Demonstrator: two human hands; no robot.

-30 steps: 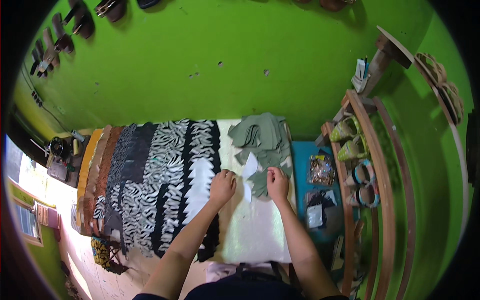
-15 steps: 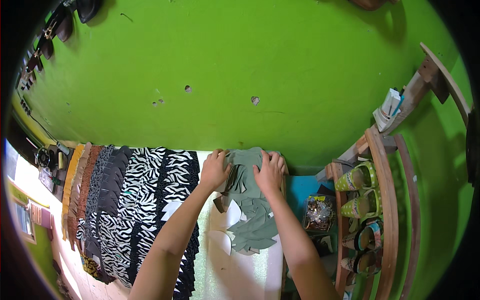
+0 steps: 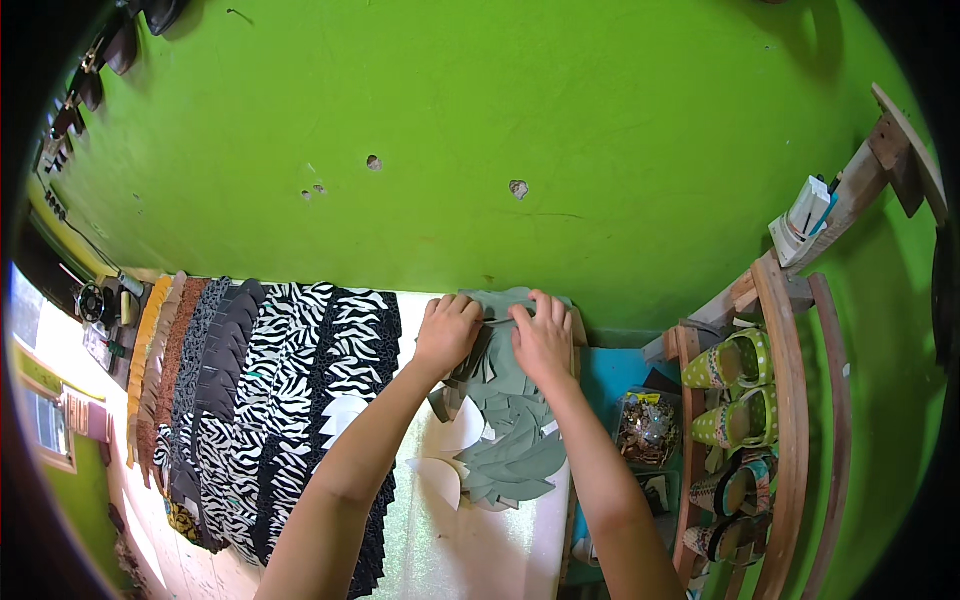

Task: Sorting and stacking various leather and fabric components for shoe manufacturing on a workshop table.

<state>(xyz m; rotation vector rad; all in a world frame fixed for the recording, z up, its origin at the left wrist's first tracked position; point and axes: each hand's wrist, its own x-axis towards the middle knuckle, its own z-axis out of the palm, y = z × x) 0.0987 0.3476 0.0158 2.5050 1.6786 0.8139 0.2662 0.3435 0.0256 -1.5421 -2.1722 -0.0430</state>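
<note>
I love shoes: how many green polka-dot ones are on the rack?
2, on the rack: first shoe higher in view, second shoe just lower; others may be hidden.

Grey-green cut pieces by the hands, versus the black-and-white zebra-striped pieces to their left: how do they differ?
The thin grey-green pointed pieces are plain; the thin black-and-white pieces are zebra-striped. The grey-green pieces lie in a loose heap, while the zebra-striped pieces are laid in long rows. Both are groups of overlapping pieces.
</note>
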